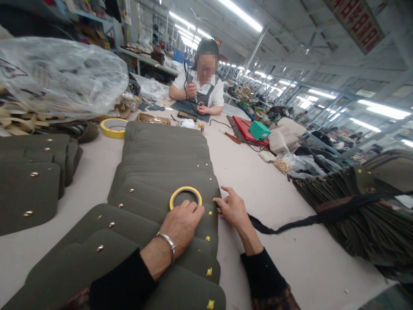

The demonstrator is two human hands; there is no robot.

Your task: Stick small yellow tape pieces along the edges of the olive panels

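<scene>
My left hand (184,221), with a silver bangle at the wrist, is closed on a roll of yellow tape (174,193) above the overlapping panels. My right hand (232,209) is at the panels' right edge, thumb and forefinger apart, with a small yellow piece of tape (214,199) at the thumb tip. Under my hands a long row of dark olive panels (158,150) lies fanned out, one over another. Gold oval studs (112,224) dot their left part. Along the right edge sit several small yellow tape bits (209,271).
A second roll of yellow tape (114,129) lies beyond the row. More studded panels (30,189) lie at left, a strapped bundle of dark pieces (338,215) at right. Across the table a co-worker (213,92) holds a corded tool. A green box (259,130) stands back right.
</scene>
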